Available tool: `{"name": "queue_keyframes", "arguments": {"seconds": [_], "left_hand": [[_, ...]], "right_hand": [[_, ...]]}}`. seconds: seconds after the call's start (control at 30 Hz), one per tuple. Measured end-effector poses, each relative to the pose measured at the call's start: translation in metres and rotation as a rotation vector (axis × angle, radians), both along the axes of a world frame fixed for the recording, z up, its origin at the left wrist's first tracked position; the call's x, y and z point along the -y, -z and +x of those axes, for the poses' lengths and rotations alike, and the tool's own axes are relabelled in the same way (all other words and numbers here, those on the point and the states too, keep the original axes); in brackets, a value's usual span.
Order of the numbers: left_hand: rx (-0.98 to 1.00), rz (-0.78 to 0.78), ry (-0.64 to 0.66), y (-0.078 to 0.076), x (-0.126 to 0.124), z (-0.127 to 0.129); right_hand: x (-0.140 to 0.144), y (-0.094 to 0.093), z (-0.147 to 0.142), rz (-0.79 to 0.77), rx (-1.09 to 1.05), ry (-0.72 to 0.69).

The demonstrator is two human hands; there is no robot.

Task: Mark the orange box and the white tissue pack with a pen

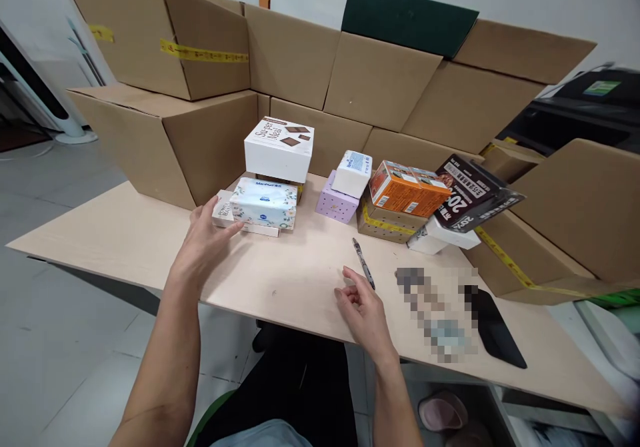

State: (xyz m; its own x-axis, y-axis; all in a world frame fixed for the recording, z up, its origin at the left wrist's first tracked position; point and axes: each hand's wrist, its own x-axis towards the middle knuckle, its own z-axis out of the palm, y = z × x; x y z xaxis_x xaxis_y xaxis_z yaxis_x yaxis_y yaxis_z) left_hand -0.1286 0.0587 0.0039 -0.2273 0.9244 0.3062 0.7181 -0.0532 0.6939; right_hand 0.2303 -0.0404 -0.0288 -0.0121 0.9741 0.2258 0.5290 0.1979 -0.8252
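My left hand [203, 244] hovers open above the light wooden table [125, 234], fingertips almost touching a floral tissue pack [264, 202] that lies on a flat white box [223, 212]. Behind them stands a white chocolate box [279, 147]. Near the front edge my right hand [361, 307] rests with fingers loosely curled and holds nothing. A black pen [363, 263] lies just beyond its fingertips. Further right sit a lilac dotted box [336, 200] with a small white pack [353, 173] on it, an orange box [407, 188] and a dark snack packet [473, 192].
Large brown cardboard cartons [295, 54] wall in the back and right of the table. A black phone [495, 327] lies at the right front beside a blurred patch. A small taped carton [383, 224] sits under the orange box. Pink slippers [443, 410] lie on the floor below.
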Motion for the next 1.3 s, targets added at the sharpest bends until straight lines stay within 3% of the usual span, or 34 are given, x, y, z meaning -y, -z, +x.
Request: {"name": "queue_keyframes", "arguments": {"seconds": [0.07, 0.13, 0.17, 0.23, 0.3, 0.37, 0.47, 0.53, 0.67, 0.83, 0.93, 1.07, 1.2, 1.3], "left_hand": [[-0.027, 0.042, -0.144, -0.006, 0.008, 0.012], [-0.054, 0.249, -0.289, -0.017, 0.020, 0.035], [-0.037, 0.372, -0.276, -0.023, 0.026, 0.051], [0.001, 0.470, -0.051, -0.037, 0.032, 0.089], [-0.073, 0.407, 0.223, -0.049, 0.029, 0.129], [-0.199, 0.308, 0.379, -0.058, 0.013, 0.165], [-0.385, 0.089, 0.434, -0.064, -0.023, 0.206], [-0.396, -0.030, 0.350, -0.063, -0.048, 0.225], [-0.356, -0.006, 0.206, -0.053, -0.081, 0.255], [-0.205, 0.176, 0.082, -0.041, -0.096, 0.283], [-0.121, 0.301, 0.225, -0.043, -0.098, 0.296], [-0.025, 0.406, 0.461, -0.061, -0.095, 0.313], [-0.167, 0.286, 0.489, -0.083, -0.091, 0.334], [-0.263, 0.250, 0.448, -0.090, -0.090, 0.348]], "right_hand": [[0.002, -0.002, 0.001, 0.017, -0.014, 0.014], [0.004, -0.002, 0.003, 0.044, -0.043, 0.050], [0.005, -0.002, 0.005, 0.060, -0.065, 0.078], [0.007, 0.001, 0.008, 0.091, -0.114, 0.148], [0.008, 0.004, 0.012, 0.100, -0.164, 0.211], [0.008, 0.008, 0.016, 0.079, -0.225, 0.245], [0.009, 0.012, 0.019, 0.038, -0.328, 0.255], [0.009, 0.011, 0.020, 0.025, -0.365, 0.248], [0.009, 0.009, 0.019, 0.027, -0.361, 0.217], [0.009, 0.010, 0.019, 0.043, -0.350, 0.190], [0.009, 0.011, 0.020, 0.039, -0.336, 0.184], [0.009, 0.012, 0.020, 0.047, -0.330, 0.187], [0.010, 0.011, 0.020, 0.034, -0.335, 0.182], [0.010, 0.011, 0.020, 0.029, -0.337, 0.177]]}}
